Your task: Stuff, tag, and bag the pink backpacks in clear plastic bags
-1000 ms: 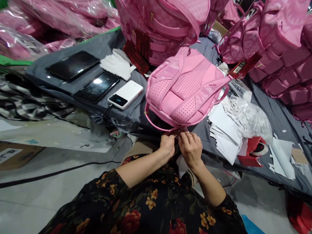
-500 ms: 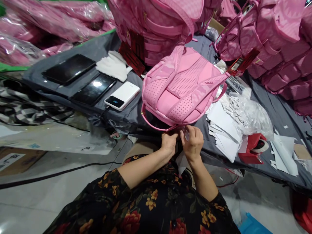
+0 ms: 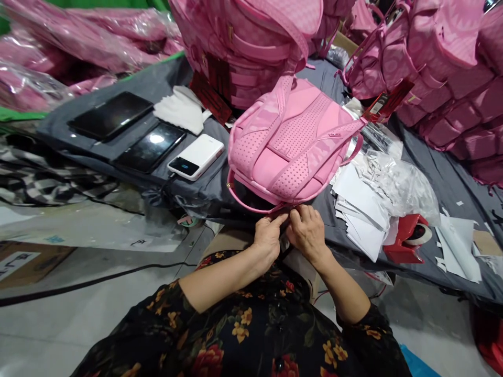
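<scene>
A pink backpack [image 3: 291, 141] lies with its straps and perforated back panel facing up at the table's near edge. Both hands are together at its lower edge, near the bottom seam. My left hand [image 3: 269, 235] is closed, its fingers pinched at the edge. Beside it, my right hand [image 3: 306, 230] is also closed, knuckles up, fingertips curled in under the bag's rim. What the fingertips hold is too small and hidden to make out. A thin pink loop [image 3: 243, 207] hangs from the bag just left of my hands.
On the grey-covered table [image 3: 220, 193] lie a white power bank [image 3: 196, 157], two dark tablets, a white cloth [image 3: 181, 110], paper sheets [image 3: 361, 214], clear plastic and a red tape dispenser [image 3: 404, 241]. More pink backpacks [image 3: 251, 47] stand behind; wrapped pink items are at back left.
My right hand has turned knuckles up and moved in closer to the bag's edge. My left hand has shifted slightly left, its fingers now pointing toward the right hand.
</scene>
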### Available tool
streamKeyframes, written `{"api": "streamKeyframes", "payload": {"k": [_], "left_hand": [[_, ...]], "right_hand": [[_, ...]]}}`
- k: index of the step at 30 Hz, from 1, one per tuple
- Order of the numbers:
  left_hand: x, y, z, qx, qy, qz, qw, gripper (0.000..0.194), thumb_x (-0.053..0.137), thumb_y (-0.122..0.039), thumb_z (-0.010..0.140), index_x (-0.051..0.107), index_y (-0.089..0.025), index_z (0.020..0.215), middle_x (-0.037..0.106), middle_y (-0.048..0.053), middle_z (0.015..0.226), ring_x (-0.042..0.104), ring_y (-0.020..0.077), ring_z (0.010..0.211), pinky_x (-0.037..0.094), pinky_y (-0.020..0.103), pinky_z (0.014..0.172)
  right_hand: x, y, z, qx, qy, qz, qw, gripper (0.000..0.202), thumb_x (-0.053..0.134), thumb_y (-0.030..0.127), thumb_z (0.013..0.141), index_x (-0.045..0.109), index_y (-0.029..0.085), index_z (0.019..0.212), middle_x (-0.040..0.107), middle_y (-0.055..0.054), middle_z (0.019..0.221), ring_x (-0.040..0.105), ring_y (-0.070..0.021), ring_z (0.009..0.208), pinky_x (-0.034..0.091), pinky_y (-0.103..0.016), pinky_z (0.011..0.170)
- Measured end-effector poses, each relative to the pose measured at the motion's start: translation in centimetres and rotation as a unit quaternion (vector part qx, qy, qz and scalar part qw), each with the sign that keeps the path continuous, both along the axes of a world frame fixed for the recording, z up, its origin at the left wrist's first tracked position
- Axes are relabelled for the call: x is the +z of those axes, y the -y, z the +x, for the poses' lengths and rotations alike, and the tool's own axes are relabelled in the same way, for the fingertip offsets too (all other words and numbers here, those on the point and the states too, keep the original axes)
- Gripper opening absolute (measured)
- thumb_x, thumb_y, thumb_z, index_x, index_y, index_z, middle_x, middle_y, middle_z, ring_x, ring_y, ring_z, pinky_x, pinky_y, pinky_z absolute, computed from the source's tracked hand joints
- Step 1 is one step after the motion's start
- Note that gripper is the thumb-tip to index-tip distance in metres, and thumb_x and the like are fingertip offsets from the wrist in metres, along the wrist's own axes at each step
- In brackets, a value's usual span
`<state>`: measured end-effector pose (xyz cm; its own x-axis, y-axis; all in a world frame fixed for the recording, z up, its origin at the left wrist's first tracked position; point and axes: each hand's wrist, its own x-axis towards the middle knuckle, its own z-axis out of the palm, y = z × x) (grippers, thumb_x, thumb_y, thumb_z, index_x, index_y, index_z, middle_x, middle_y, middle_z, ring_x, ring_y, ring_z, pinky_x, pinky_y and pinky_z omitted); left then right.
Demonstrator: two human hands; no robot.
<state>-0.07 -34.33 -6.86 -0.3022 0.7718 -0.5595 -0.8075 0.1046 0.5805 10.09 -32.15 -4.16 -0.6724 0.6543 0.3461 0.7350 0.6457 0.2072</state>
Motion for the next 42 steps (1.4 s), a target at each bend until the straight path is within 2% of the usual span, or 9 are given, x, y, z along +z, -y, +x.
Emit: {"api": "streamKeyframes", "payload": {"k": [5,12,18,21,26,29,32,36,42], "left_hand": [[0.8,0.6,-0.3,-0.034,-0.007,0.016,0.999,0.031,0.09,-0.029,0.046,0.076,-0.015,0.07,0.075,0.003,0.074,0.066,0.017,0.077,0.051,0.032,0.084],[1.8,2.3,-1.7,-0.097,-0.098,0.075,0.988,0.026,0.083,-0.029,0.063,0.083,-0.02,0.088,0.08,0.007,0.094,0.07,0.025,0.101,0.049,0.04,0.103],[2.6,2.9,-2.5,-0.14,-0.322,0.104,0.931,0.023,0.076,-0.027,0.077,0.083,-0.025,0.099,0.078,0.007,0.098,0.066,0.0267,0.102,0.045,0.04,0.107],[2.9,4.2,-3.2,-0.112,-0.357,0.14,0.917,0.028,0.079,-0.03,0.077,0.082,-0.026,0.105,0.076,0.007,0.112,0.065,0.0277,0.112,0.043,0.039,0.112],[0.5,4.6,-3.1,-0.089,-0.252,0.149,0.952,0.033,0.079,-0.043,0.078,0.077,-0.021,0.102,0.077,0.008,0.111,0.068,0.0245,0.111,0.049,0.038,0.107],[-1.7,2.5,-1.7,-0.1,-0.083,0.084,0.988,0.031,0.083,-0.041,0.071,0.074,-0.018,0.089,0.077,0.007,0.099,0.07,0.0224,0.105,0.052,0.036,0.1],[-2.4,0.3,-0.2,-0.095,0.065,0.108,0.987,0.026,0.086,-0.029,0.067,0.074,-0.016,0.086,0.078,0.008,0.101,0.067,0.0242,0.117,0.048,0.037,0.108],[-1.8,-0.7,0.5,-0.119,0.176,0.1,0.972,0.028,0.088,-0.021,0.068,0.074,-0.014,0.091,0.078,0.01,0.101,0.064,0.0274,0.125,0.046,0.041,0.112],[-1.9,0.2,0.3,-0.129,0.133,0.121,0.975,0.052,0.099,-0.03,0.055,0.076,-0.015,0.098,0.079,0.01,0.108,0.068,0.0278,0.12,0.047,0.042,0.112]], "right_hand": [[-0.9,0.4,-0.6,-0.053,-0.038,0.02,0.998,0.009,0.058,0.025,0.093,0.061,0.021,0.085,0.056,-0.009,0.089,0.042,-0.0249,0.084,0.031,-0.036,0.073],[-1.0,0.8,-0.8,-0.091,-0.116,-0.001,0.989,0.009,0.057,0.028,0.093,0.06,0.021,0.09,0.059,-0.009,0.094,0.045,-0.0258,0.089,0.033,-0.035,0.074],[-0.2,0.8,-1.2,-0.109,-0.093,0.012,0.99,0.008,0.054,0.025,0.091,0.059,0.022,0.085,0.062,-0.009,0.09,0.046,-0.0262,0.086,0.03,-0.036,0.072],[-0.4,0.5,-1.4,-0.113,-0.099,0.043,0.988,0.015,0.054,0.024,0.095,0.059,0.023,0.081,0.062,-0.008,0.084,0.046,-0.0254,0.083,0.029,-0.036,0.071],[-0.4,0.3,-1.1,-0.115,-0.135,0.014,0.984,0.018,0.055,0.025,0.099,0.059,0.022,0.082,0.064,-0.005,0.081,0.05,-0.0233,0.083,0.03,-0.035,0.074],[-0.2,0.3,-0.8,-0.118,-0.183,-0.041,0.975,0.018,0.055,0.026,0.1,0.059,0.022,0.083,0.065,-0.005,0.081,0.052,-0.0223,0.081,0.032,-0.035,0.073],[-0.1,0.0,-0.6,-0.113,-0.256,-0.108,0.954,0.018,0.055,0.026,0.098,0.058,0.022,0.081,0.065,-0.004,0.081,0.055,-0.0208,0.08,0.034,-0.033,0.073],[0.3,-0.7,-0.2,-0.112,-0.354,-0.227,0.9,0.019,0.055,0.029,0.092,0.055,0.023,0.074,0.061,-0.001,0.074,0.053,-0.018,0.072,0.037,-0.031,0.071],[0.0,-1.7,0.3,-0.084,-0.474,-0.374,0.793,0.021,0.06,0.039,0.084,0.055,0.022,0.073,0.056,0.002,0.069,0.045,-0.0141,0.063,0.036,-0.028,0.063]]}}
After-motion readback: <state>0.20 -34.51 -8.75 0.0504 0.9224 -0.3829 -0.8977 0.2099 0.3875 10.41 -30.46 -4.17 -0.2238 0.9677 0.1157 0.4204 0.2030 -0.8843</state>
